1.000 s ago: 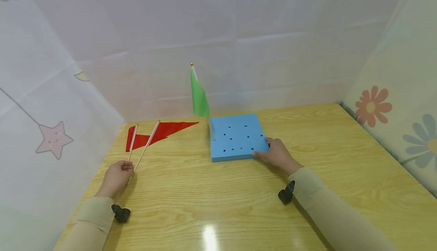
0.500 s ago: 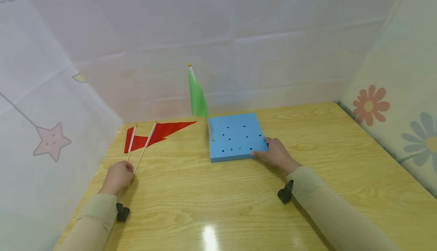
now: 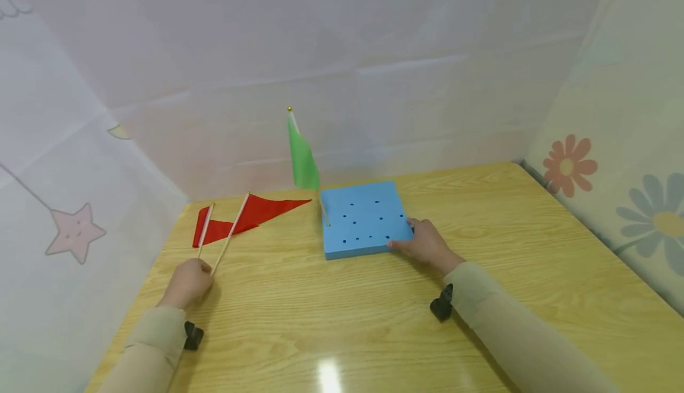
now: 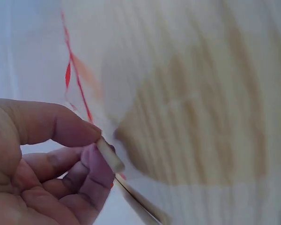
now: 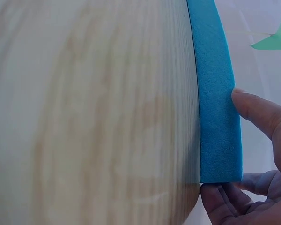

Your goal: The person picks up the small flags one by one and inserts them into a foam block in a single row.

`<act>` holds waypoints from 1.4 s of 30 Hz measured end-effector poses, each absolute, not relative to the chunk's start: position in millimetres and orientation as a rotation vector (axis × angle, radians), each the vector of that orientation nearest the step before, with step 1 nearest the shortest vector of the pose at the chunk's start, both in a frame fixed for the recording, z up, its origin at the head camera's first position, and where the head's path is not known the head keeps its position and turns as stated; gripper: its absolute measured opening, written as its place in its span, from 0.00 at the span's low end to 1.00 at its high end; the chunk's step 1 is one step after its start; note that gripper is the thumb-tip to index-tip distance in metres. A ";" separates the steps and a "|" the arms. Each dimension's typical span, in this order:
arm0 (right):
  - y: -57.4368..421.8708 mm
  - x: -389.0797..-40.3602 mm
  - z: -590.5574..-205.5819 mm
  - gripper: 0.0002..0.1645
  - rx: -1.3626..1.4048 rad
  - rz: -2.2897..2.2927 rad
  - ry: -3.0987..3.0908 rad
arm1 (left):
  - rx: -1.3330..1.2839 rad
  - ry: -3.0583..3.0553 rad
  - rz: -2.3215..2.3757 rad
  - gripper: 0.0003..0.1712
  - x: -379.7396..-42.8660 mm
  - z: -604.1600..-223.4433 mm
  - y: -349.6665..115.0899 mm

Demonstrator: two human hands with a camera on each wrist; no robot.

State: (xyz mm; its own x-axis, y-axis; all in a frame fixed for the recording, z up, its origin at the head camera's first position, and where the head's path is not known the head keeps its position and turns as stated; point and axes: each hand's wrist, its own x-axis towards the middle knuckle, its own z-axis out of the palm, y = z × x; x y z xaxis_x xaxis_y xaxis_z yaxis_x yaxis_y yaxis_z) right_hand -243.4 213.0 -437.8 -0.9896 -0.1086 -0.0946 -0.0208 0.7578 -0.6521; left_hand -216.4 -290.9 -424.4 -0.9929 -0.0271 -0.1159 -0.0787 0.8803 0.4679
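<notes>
Two red flags lie towards the table's left side: a long pointed red flag (image 3: 269,208) and, left of it, another red flag (image 3: 219,231). My left hand (image 3: 188,282) is at the lower ends of their wooden sticks. In the left wrist view, thumb and fingertip pinch a stick end (image 4: 110,155); the stick of the long pointed flag runs into this hand. A blue foam board (image 3: 366,194) with several small holes lies flat at the table's middle. My right hand (image 3: 424,243) grips its near right corner, thumb on the top edge, fingers against the side (image 5: 220,117).
A green flag (image 3: 303,164) stands in a hole near the board's left edge, tilted to the left. The wooden table (image 3: 299,316) meets patterned cloth walls (image 3: 342,102) at the back and both sides. Black wrist cameras (image 3: 441,303) sit at both cuffs.
The long pointed flag has lifted slightly and shifted right with my left hand. The view has tilted a little. My right hand stays on the board's corner.
</notes>
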 end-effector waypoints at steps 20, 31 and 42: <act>212.0 -241.3 -438.2 0.55 -0.110 -1.067 2.828 | -0.156 2.824 1.654 0.20 -223.7 -405.4 -226.1; 209.9 -242.3 -440.5 0.55 -0.104 -1.081 2.827 | -0.041 2.693 1.925 0.18 -236.5 -398.0 -186.1; 203.3 -242.1 -440.2 0.55 -0.120 -1.087 2.832 | 0.080 2.699 2.045 0.13 -250.0 -384.8 -153.3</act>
State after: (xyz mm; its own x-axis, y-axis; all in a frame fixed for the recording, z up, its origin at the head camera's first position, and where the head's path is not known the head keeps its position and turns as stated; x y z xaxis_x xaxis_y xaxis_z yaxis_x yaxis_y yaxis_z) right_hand -242.1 203.3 -440.2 -0.9913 -0.1113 -0.0701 -0.0358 0.7413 -0.6702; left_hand -250.0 -153.3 -384.8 -0.9689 -0.1097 0.2218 0.1839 0.2806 0.9420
